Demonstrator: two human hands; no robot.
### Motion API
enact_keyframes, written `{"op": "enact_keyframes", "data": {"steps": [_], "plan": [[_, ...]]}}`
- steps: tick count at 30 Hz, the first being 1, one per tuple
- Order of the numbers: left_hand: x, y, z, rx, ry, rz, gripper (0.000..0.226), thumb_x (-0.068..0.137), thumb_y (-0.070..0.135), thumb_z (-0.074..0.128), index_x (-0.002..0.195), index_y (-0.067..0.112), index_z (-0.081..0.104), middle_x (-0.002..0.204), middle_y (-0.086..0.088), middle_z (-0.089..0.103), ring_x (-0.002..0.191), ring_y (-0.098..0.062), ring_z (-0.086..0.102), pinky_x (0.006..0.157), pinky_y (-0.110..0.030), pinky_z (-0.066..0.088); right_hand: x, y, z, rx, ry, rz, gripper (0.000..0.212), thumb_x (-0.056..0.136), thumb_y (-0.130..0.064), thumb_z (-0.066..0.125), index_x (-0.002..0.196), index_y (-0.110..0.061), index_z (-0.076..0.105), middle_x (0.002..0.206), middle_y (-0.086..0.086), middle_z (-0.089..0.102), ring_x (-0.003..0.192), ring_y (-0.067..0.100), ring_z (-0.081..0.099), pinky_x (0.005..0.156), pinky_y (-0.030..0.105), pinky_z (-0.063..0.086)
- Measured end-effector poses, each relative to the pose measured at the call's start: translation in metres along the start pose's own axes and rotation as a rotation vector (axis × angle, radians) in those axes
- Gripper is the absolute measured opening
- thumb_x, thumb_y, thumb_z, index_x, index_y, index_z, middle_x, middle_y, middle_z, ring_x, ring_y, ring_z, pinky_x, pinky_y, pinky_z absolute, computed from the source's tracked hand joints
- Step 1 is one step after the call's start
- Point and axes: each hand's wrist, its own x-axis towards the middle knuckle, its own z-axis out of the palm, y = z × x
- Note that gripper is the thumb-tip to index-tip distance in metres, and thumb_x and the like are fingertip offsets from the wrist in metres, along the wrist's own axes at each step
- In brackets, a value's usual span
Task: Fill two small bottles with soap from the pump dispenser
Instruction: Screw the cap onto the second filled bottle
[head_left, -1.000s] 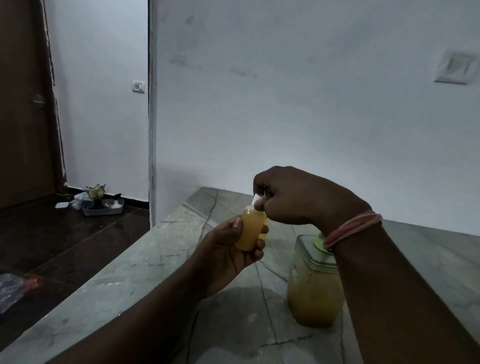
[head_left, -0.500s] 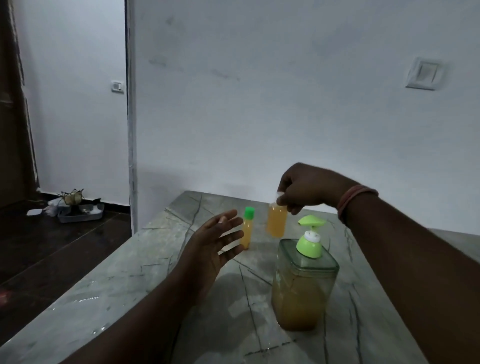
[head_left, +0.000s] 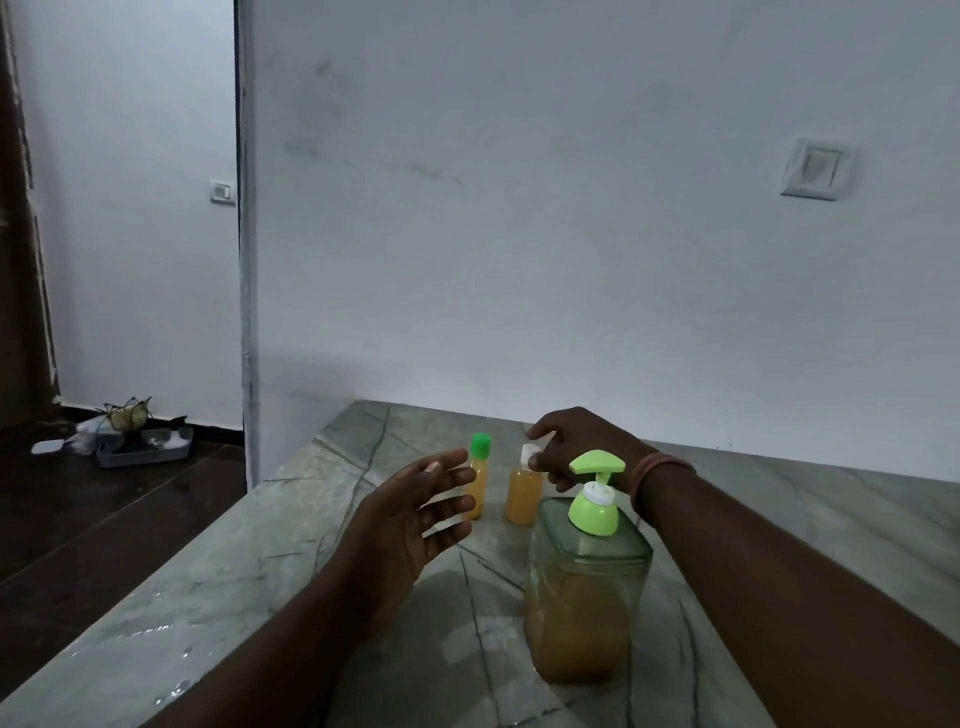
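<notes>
Two small bottles stand upright on the marble counter (head_left: 218, 587), both holding amber soap. Right hand (head_left: 582, 447) reaches in from the right, fingertips pinching the white-capped bottle (head_left: 523, 496) at its cap. Left hand (head_left: 415, 512) hovers spread, empty, just near of the green-capped bottle (head_left: 479, 480). Pump dispenser (head_left: 584, 582) stands nearer, at right.

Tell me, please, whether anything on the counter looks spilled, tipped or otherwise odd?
Nothing stands out. Both small bottles, the green-capped bottle and the white-capped bottle, stand upright on the stone counter beside the upright pump dispenser. Only glossy patches show near the counter's left edge; whether they're wet is unclear.
</notes>
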Motion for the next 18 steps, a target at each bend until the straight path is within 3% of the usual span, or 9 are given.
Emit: {"op": "enact_keyframes", "data": {"steps": [3,5,8,10,12,16,18], "plan": [[0.0,0.002,-0.001,0.008,0.009,-0.006,0.045,0.089,0.035,0.055,0.128,0.017,0.068,0.126,-0.01,0.071,0.117,-0.032,0.066,0.097,-0.045,0.055,-0.016,0.004,-0.006,-0.015,0.008,-0.044,0.038,0.086,0.008,0.068,0.123,0.002,0.062,0.117,0.024,0.066,0.096,0.032,0.066,0.094,0.045,0.053],[-0.004,0.004,0.001,0.017,-0.013,-0.003,0.045,0.089,0.033,0.057,0.129,0.017,0.067,0.127,-0.01,0.071,0.118,-0.033,0.066,0.098,-0.045,0.055,-0.036,0.009,-0.006,0.092,0.097,-0.042,0.03,0.083,0.013,0.067,0.112,0.006,0.067,0.111,0.026,0.069,0.104,0.037,0.066,0.092,0.051,0.052],[-0.013,0.008,0.009,0.094,-0.043,0.011,0.046,0.085,0.027,0.07,0.13,0.016,0.066,0.128,-0.013,0.069,0.117,-0.033,0.066,0.098,-0.047,0.054,-0.068,0.011,-0.001,0.231,0.202,0.006,0.009,0.084,0.001,0.07,0.091,0.002,0.075,0.095,0.023,0.073,0.086,0.025,0.067,0.081,0.046,0.055],[-0.023,0.013,0.017,0.202,-0.082,-0.009,0.049,0.083,0.027,0.077,0.129,0.019,0.066,0.13,-0.011,0.068,0.116,-0.03,0.066,0.096,-0.046,0.055,-0.089,0.013,0.0,0.357,0.205,0.08,0.012,0.09,-0.004,0.064,0.094,-0.003,0.076,0.09,0.017,0.073,0.071,0.012,0.063,0.06,0.029,0.053],[-0.032,0.019,0.025,0.299,-0.134,-0.067,0.062,0.073,0.033,0.086,0.131,0.022,0.064,0.134,-0.008,0.065,0.119,-0.026,0.064,0.095,-0.042,0.055,-0.111,0.013,-0.002,0.593,0.153,0.134,0.021,0.095,-0.001,0.054,0.1,-0.006,0.074,0.091,0.016,0.072,0.065,0.01,0.065,0.054,0.022,0.05],[-0.057,0.036,0.047,0.541,-0.272,-0.141,0.087,0.059,0.045,0.094,0.135,0.032,0.055,0.139,0.003,0.058,0.119,-0.017,0.064,0.093,-0.036,0.055,-0.159,0.013,0.0,0.815,0.009,0.094,0.053,0.087,0.018,0.039,0.125,-0.01,0.063,0.122,0.024,0.063,0.097,0.031,0.065,0.076,0.04,0.057],[-0.068,0.04,0.06,0.625,-0.346,-0.154,0.09,0.063,0.04,0.093,0.141,0.034,0.049,0.141,0.006,0.054,0.119,-0.017,0.064,0.091,-0.034,0.056,-0.176,0.011,0.005,0.862,-0.055,0.039,0.067,0.08,0.017,0.046,0.136,-0.018,0.054,0.131,0.019,0.058,0.109,0.035,0.063,0.088,0.046,0.055]]}}
